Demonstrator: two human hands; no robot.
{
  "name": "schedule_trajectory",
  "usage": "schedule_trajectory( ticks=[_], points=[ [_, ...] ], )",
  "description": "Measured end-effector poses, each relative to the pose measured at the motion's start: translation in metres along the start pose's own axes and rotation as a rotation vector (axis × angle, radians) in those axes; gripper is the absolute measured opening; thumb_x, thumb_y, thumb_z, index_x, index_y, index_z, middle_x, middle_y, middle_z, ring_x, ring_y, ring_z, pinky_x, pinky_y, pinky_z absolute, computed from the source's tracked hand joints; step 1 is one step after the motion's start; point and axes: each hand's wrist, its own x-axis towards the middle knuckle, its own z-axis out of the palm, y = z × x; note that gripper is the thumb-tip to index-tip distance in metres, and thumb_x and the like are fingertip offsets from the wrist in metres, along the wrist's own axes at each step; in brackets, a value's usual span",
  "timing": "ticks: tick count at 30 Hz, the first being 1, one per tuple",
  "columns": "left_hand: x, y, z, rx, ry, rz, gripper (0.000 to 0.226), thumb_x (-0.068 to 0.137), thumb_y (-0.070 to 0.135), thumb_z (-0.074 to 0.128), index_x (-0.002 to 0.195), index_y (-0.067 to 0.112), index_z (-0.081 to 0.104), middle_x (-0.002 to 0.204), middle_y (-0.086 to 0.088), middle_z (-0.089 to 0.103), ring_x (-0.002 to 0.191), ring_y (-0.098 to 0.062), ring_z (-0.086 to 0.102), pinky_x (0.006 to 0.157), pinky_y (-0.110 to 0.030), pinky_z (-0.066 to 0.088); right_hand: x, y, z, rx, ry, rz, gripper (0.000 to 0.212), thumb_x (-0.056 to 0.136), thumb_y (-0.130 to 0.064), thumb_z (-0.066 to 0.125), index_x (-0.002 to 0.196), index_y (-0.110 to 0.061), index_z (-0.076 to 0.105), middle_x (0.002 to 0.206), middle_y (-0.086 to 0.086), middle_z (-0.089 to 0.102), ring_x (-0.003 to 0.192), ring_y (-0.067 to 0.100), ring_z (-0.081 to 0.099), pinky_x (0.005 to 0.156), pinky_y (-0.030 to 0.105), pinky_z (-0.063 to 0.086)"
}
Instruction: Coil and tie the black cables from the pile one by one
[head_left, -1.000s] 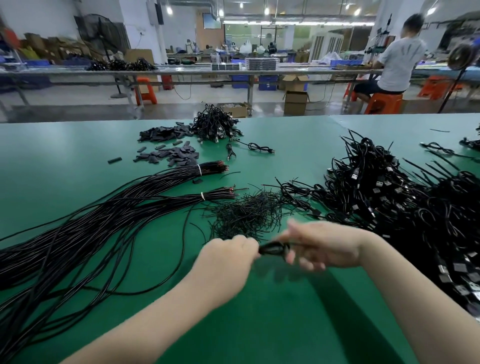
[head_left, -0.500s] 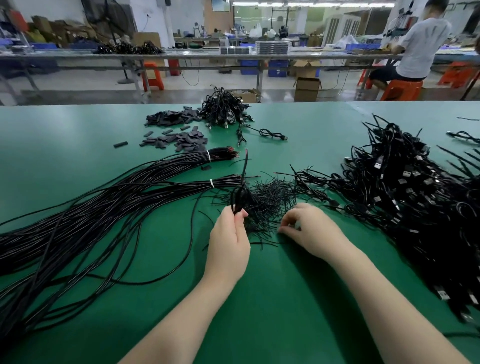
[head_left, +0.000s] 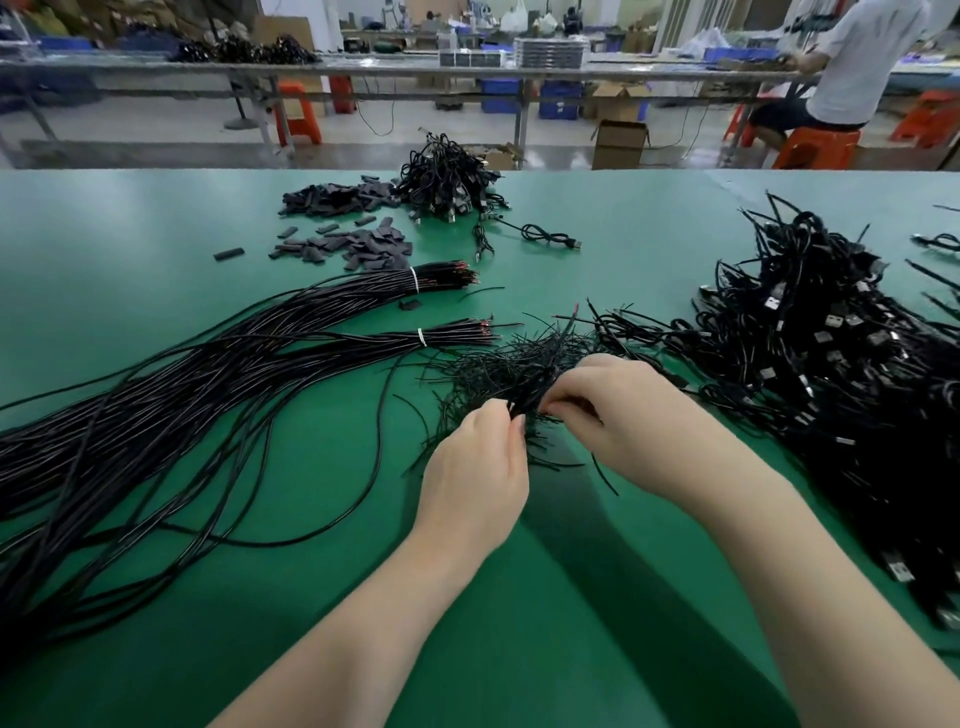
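On the green table (head_left: 156, 234), my left hand (head_left: 472, 467) grips a small coiled black cable (head_left: 524, 400) at its fingertips, just above a heap of thin black twist ties (head_left: 488, 369). My right hand (head_left: 618, 415) meets it from the right, fingers curled, pinching a thin tie at the coil. A loose strand (head_left: 605, 473) hangs below that hand. Long uncoiled black cables (head_left: 156, 415) sweep across the left side in two banded bundles (head_left: 421, 338). How the tie sits around the coil is hidden by my fingers.
A big heap of coiled cables with USB plugs (head_left: 831, 364) fills the right side. A smaller cable heap (head_left: 447, 176) and flat black sleeve pieces (head_left: 358, 244) lie farther back. A seated person (head_left: 852, 67) works at another bench beyond the aisle.
My left hand carried the coil forward over the tie heap. My right hand left the heap and closed in on the coil, so both hands now meet.
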Motion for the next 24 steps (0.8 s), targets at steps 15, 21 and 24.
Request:
schedule_trajectory(
  ticks=[15, 21, 24],
  points=[
    [0.0, -0.001, 0.004, 0.139, -0.055, 0.033, 0.022, 0.103, 0.035, 0.029, 0.087, 0.022, 0.034, 0.073, 0.012, 0.035, 0.067, -0.021, 0.04, 0.061, -0.033, 0.025, -0.002, -0.01, -0.001, 0.15, 0.252, -0.067, 0.01, 0.081, -0.012, 0.075, 0.087, -0.019, 0.077, 0.081, -0.005, 0.071, 0.071, 0.003, 0.053, 0.069, 0.001, 0.035],
    [-0.001, 0.003, 0.003, 0.345, -0.08, 0.102, 0.025, 0.105, 0.034, 0.028, 0.094, 0.016, 0.041, 0.079, 0.0, 0.045, 0.067, -0.028, 0.046, 0.061, -0.034, 0.026, -0.003, -0.007, -0.004, 0.163, 0.19, -0.078, 0.009, 0.08, -0.013, 0.077, 0.086, -0.02, 0.078, 0.075, -0.01, 0.064, 0.071, 0.006, 0.055, 0.073, 0.018, 0.044],
    [-0.002, 0.01, 0.0, 0.437, -0.057, 0.188, 0.023, 0.096, 0.027, 0.056, 0.08, 0.011, 0.054, 0.063, -0.005, 0.058, 0.048, -0.029, 0.053, 0.049, -0.03, 0.026, -0.003, -0.007, -0.007, 0.131, 0.157, -0.12, 0.01, 0.078, -0.012, 0.078, 0.083, -0.021, 0.078, 0.074, -0.011, 0.063, 0.07, 0.006, 0.056, 0.072, 0.024, 0.047]
  ],
)
